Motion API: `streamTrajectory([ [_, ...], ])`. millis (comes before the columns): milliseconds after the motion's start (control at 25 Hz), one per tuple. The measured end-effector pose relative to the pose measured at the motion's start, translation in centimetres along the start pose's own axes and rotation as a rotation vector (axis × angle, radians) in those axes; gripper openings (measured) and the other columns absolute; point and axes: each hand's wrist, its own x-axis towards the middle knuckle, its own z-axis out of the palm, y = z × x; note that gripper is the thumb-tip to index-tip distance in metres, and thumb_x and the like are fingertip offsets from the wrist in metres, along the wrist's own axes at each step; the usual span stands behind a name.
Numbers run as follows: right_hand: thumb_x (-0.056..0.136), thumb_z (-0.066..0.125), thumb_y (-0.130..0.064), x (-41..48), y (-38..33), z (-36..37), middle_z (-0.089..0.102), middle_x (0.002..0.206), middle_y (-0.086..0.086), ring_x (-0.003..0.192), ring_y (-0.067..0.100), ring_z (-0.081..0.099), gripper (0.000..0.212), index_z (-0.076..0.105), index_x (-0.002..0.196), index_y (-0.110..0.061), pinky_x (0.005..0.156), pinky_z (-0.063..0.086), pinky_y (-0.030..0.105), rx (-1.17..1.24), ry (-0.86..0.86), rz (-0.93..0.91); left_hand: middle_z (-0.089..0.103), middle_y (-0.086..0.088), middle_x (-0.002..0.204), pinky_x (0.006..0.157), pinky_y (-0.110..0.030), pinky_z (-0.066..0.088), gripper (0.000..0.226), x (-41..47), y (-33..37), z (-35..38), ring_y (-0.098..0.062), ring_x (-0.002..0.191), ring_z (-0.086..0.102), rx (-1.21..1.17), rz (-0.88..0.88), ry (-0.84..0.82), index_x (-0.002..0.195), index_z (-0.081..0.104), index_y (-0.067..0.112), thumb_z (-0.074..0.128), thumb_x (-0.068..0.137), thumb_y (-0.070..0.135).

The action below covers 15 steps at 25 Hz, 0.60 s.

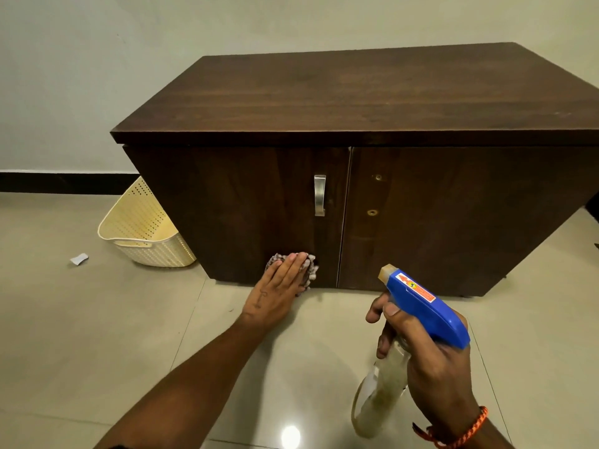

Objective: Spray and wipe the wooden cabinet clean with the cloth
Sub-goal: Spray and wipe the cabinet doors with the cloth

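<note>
two hands are busy: the left hand (275,286), fingers straight and pressed together, presses the cloth (309,270) flat against the left door (227,205) of the wooden cabinet (356,98), low near the floor (97,319); the right hand (431,361) curls its fingers round a blue-headed spray bottle (421,306), apart from the cabinet.

One wooden cabinet (324,98), one metal handle (319,196), one cloth (311,270), one spray bottle (421,306), one cream basket (146,228), one paper scrap (78,258), one orange bracelet (470,429), and two hands: left hand (275,293), right hand (434,367)
</note>
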Motion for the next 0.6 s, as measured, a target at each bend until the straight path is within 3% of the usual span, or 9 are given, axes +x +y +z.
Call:
streamTrajectory([
  [120,0.077,0.056,-0.048,0.4,0.7,-0.1,0.070,0.081,0.008,0.046,0.028,0.058,0.022,0.071,0.078,-0.031,0.050,0.056,0.034,-0.013,0.009,0.017,-0.013,-0.016,0.170,0.128,-0.044,-0.005,0.076,-1.3,-1.8,1.2,-0.031,0.157,-0.011,0.059,0.082,-0.034,0.162,-0.003,0.004,0.029,0.105,0.043],
  [240,0.077,0.056,-0.047,0.8,1.2,0.5,0.071,0.081,0.008,0.046,0.027,0.057,0.021,0.071,0.079,-0.032,0.049,0.055,0.034,-0.005,0.015,0.018,-0.013,-0.021,0.168,0.127,-0.046,-0.011,0.077,1.0,-0.7,0.8,-0.034,0.156,-0.015,0.098,0.269,-0.047,0.160,-0.007,0.002,0.035,0.099,0.024],
  [320,0.078,0.059,-0.049,1.1,1.6,1.1,0.070,0.079,0.012,0.046,0.027,0.057,0.021,0.071,0.079,-0.031,0.049,0.054,0.036,-0.008,0.023,0.010,0.015,-0.018,0.168,0.126,-0.046,-0.010,0.081,3.8,2.1,0.6,-0.031,0.157,0.005,0.141,0.479,-0.059,0.159,0.005,0.006,0.047,0.092,0.023],
  [400,0.079,0.061,-0.052,1.2,2.1,1.6,0.068,0.075,0.018,0.046,0.029,0.058,0.023,0.071,0.079,-0.032,0.050,0.055,0.039,-0.018,0.024,0.007,0.041,0.001,0.160,0.125,-0.047,-0.010,0.076,6.0,4.6,0.5,-0.017,0.150,0.032,0.153,0.620,-0.092,0.152,0.021,0.018,0.058,0.087,0.031],
  [480,0.080,0.058,-0.048,1.2,2.3,1.8,0.068,0.076,0.017,0.046,0.029,0.058,0.020,0.071,0.078,-0.034,0.050,0.055,0.040,-0.010,0.030,0.017,0.051,0.008,0.153,0.123,-0.046,-0.013,0.069,6.6,5.1,0.7,-0.010,0.144,0.042,0.116,0.642,-0.077,0.148,0.027,0.023,0.055,0.085,0.030],
  [560,0.080,0.055,-0.046,1.3,2.2,1.6,0.069,0.078,0.013,0.045,0.028,0.058,0.020,0.071,0.078,-0.033,0.049,0.055,0.037,-0.021,0.033,0.024,0.056,0.009,0.148,0.125,-0.041,-0.003,0.067,6.5,4.4,0.5,-0.009,0.139,0.048,0.008,0.609,-0.033,0.148,0.029,0.015,0.050,0.084,0.022],
  [600,0.080,0.055,-0.044,1.3,2.1,1.5,0.070,0.079,0.012,0.045,0.028,0.058,0.020,0.071,0.078,-0.032,0.049,0.055,0.036,-0.028,0.035,0.024,0.050,0.008,0.152,0.126,-0.038,0.002,0.070,6.4,3.9,0.4,-0.011,0.141,0.046,0.006,0.611,-0.041,0.150,0.020,0.009,0.048,0.086,0.017],
])
